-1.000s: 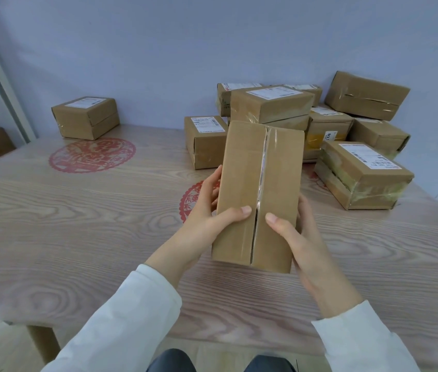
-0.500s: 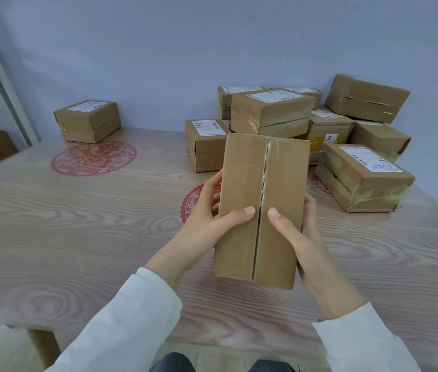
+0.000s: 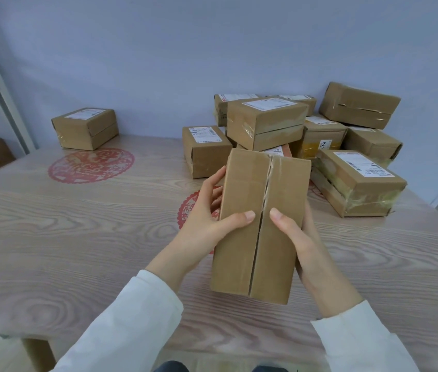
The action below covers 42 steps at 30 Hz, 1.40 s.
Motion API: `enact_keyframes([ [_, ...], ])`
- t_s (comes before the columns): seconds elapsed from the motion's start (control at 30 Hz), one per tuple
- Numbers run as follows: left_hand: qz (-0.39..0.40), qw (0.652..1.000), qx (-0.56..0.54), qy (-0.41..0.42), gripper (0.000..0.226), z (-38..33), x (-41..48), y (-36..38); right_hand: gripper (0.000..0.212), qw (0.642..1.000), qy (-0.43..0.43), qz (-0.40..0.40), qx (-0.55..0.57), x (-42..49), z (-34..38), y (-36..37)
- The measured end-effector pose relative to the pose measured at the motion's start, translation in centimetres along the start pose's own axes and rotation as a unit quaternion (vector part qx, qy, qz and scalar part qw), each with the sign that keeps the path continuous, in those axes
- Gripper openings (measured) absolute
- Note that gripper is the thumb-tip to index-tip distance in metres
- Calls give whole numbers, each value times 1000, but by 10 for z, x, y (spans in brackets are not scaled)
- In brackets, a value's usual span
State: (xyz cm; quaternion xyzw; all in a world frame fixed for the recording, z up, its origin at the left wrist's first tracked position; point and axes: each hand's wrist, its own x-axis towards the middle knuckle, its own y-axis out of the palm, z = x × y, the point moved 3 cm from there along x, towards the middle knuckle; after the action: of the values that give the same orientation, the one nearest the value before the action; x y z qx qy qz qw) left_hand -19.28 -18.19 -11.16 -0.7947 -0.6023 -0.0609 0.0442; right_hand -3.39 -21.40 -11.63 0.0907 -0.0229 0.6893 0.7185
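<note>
box [image 3: 260, 226]: held seam-up above table [image 3: 78, 251], likely for inspection | left hand [image 3: 207, 224]: grasps left side, thumb by seam | right hand [image 3: 301, 237]: grasps right side, thumb opposite | pile [image 3: 266, 122]: behind, well apart

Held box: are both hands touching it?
Touching. Head view shows the left hand and right hand gripping the held box, thumbs on its taped face, fingers round its sides.

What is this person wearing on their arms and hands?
The left hand and right hand wear no gloves, and no rings or watch show. Long white sleeves, plain and unmarked, cover the arms to the wrists: left sleeve, right sleeve.
</note>
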Motion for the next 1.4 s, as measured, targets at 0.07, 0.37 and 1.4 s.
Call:
enact_keyframes([
  [0.07, 9, 1000, 10, -9, 108, -1, -1, 1, 71, 1000, -4, -11, 4, 2, 2, -1],
  [0.37, -5, 1000, 0, -10, 106, -6, 1, 3, 75, 1000, -11, 5, -17, 1, 9, -2],
  [1.4, 9, 996, 50, 79, 90, -28, -5, 2, 104, 995, -81, -1, -65, 0, 27, -2],
])
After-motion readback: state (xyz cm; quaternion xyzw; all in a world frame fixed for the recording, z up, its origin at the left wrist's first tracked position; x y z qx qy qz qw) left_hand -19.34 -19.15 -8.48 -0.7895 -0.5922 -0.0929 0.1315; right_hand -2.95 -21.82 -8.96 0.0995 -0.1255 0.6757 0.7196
